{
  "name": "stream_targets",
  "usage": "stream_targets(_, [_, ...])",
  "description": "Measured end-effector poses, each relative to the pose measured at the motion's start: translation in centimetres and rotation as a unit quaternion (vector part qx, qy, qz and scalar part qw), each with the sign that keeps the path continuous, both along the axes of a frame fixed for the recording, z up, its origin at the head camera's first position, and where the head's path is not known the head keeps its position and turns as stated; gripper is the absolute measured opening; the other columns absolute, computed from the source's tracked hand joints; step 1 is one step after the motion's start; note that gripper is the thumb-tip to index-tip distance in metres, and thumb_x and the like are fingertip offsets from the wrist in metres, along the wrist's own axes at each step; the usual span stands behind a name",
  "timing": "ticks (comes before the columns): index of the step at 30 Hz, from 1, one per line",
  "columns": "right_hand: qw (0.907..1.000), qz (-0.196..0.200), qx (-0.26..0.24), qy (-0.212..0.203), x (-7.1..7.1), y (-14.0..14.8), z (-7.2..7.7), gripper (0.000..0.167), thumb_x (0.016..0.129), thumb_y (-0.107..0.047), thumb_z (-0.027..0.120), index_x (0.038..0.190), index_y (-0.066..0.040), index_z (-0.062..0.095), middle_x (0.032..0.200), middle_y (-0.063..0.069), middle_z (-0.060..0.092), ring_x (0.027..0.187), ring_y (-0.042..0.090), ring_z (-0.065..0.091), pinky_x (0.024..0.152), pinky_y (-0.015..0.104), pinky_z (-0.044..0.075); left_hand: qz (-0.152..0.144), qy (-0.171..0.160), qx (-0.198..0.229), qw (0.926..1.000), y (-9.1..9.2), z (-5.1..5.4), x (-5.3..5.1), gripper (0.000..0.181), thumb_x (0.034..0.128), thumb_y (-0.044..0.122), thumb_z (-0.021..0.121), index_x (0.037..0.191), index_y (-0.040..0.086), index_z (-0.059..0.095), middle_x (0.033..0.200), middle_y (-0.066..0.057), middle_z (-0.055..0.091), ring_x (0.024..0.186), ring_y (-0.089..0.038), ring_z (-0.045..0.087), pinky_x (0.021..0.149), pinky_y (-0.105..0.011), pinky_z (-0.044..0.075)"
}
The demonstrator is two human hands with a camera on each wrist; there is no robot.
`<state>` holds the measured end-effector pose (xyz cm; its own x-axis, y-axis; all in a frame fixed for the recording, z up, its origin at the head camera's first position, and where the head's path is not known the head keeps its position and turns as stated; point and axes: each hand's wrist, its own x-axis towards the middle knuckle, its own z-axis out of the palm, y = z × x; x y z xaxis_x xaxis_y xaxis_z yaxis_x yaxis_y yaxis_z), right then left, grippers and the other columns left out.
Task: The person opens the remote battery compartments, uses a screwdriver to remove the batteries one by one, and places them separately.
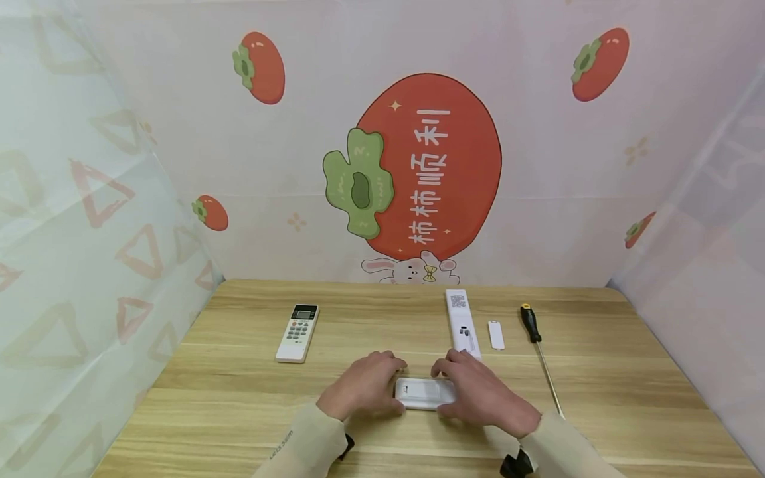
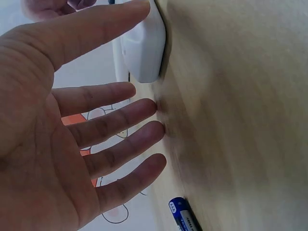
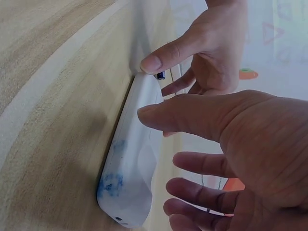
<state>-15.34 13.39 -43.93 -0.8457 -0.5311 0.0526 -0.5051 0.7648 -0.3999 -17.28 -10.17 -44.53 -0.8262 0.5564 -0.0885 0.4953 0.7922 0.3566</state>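
A white remote control (image 1: pixel 425 393) lies crosswise on the table, its back with the compartment area facing up. My left hand (image 1: pixel 369 385) is at its left end. In the left wrist view that hand's fingers are spread and fairly straight, and the thumb overlaps the remote's end. Over the right end is my right hand (image 1: pixel 481 392). In the right wrist view its thumb (image 3: pixel 163 115) lies along the remote's side (image 3: pixel 127 192), while the other fingers stand apart, loosely bent. Blue marks show on that side. A blue AAA battery (image 2: pixel 185 215) lies near the left fingers.
Another remote (image 1: pixel 297 334) lies face up at the left. Behind my right hand is a long white remote (image 1: pixel 461 322), back up, beside a small white cover (image 1: pixel 496 335). A black-handled screwdriver (image 1: pixel 538 345) lies at the right. A printed cloth wall (image 1: pixel 538 245) borders the table's back.
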Motion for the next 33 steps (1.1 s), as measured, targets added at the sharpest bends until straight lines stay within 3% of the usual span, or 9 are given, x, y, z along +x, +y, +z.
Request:
stream_targets(13, [0.9993,0.030,0.016,-0.015,-0.4,-0.5,-0.2,0.055,0.067,-0.023,0.093,0.115,-0.011,0.068,0.104,-0.003,0.058,0.094,0.017,0.051,0.080,0.040,0.047,0.005,-0.002,0.000,1.0000,0.0,-0.3,0.0,0.043,0.0742,0.037,0.091,0.108,0.017,0.074,0.102,0.008,0.059,0.090,-0.011,0.052,0.077,-0.030,0.048])
stream_targets(21, [0.9984,0.036,0.027,-0.035,-0.7,-1.1,-0.3,0.050,0.070,-0.022,0.092,0.114,-0.013,0.069,0.103,-0.003,0.058,0.090,0.014,0.049,0.077,0.035,0.046,0.010,-0.003,-0.002,0.9999,0.1,-0.1,0.2,0.041,0.0755,0.037,0.090,0.106,0.016,0.073,0.103,0.007,0.059,0.091,-0.012,0.051,0.077,-0.031,0.047])
stream_targets(33, [0.9983,0.040,0.031,-0.031,-1.0,-1.4,-0.7,0.047,0.070,-0.019,0.091,0.111,-0.013,0.070,0.098,-0.004,0.057,0.086,0.013,0.049,0.073,0.031,0.046,0.014,-0.005,-0.004,0.9999,0.2,-0.2,0.3,0.041,0.0762,0.036,0.089,0.108,0.016,0.073,0.105,0.006,0.059,0.091,-0.012,0.050,0.077,-0.031,0.046])
